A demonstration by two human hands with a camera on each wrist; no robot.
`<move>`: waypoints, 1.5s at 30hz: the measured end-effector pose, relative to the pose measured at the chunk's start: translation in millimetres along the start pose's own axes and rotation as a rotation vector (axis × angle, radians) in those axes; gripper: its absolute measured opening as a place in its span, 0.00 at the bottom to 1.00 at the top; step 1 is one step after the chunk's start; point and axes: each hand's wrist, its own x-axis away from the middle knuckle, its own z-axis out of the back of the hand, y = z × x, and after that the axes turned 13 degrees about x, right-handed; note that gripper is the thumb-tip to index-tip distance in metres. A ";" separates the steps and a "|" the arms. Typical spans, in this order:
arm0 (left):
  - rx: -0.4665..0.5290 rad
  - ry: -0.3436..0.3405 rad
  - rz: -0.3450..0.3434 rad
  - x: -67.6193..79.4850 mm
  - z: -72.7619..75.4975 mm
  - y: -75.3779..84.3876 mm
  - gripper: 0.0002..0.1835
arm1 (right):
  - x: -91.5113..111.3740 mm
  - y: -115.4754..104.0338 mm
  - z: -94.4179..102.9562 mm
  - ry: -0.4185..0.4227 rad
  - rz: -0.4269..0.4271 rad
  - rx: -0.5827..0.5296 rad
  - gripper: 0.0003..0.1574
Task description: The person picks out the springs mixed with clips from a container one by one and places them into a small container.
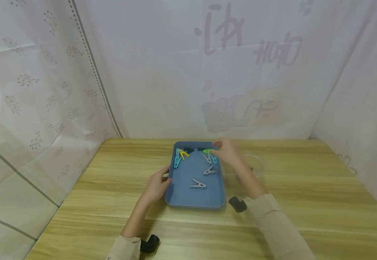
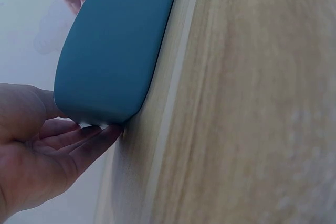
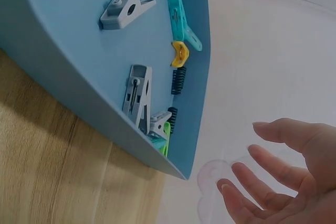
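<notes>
A blue rectangular tray lies on the table with several plastic clothespins inside. Grey clothespins spread along its right and near side. A teal clothespin and a yellow clothespin sit by the left wall; a green clothespin is at the far right corner beside black ribbed pieces. My left hand holds the tray's left wall, thumb at the rim and fingers against the outside. Over the far right corner, my right hand has its fingers spread apart, holding nothing.
A clear, loop-shaped item lies on the wooden table right of the tray. Black wrist devices sit at both cuffs. Patterned white curtains hang behind and beside the table.
</notes>
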 end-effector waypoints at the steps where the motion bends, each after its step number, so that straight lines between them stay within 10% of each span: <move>1: 0.001 -0.001 0.001 0.1 -0.2 0.1 0.29 | -0.9 -0.8 -0.7 0.000 -0.002 -0.004 0.22; 45: 0.027 -0.002 0.013 0.5 0.6 0.6 0.30 | -41.8 -8.4 -49.3 0.023 -0.143 0.007 0.20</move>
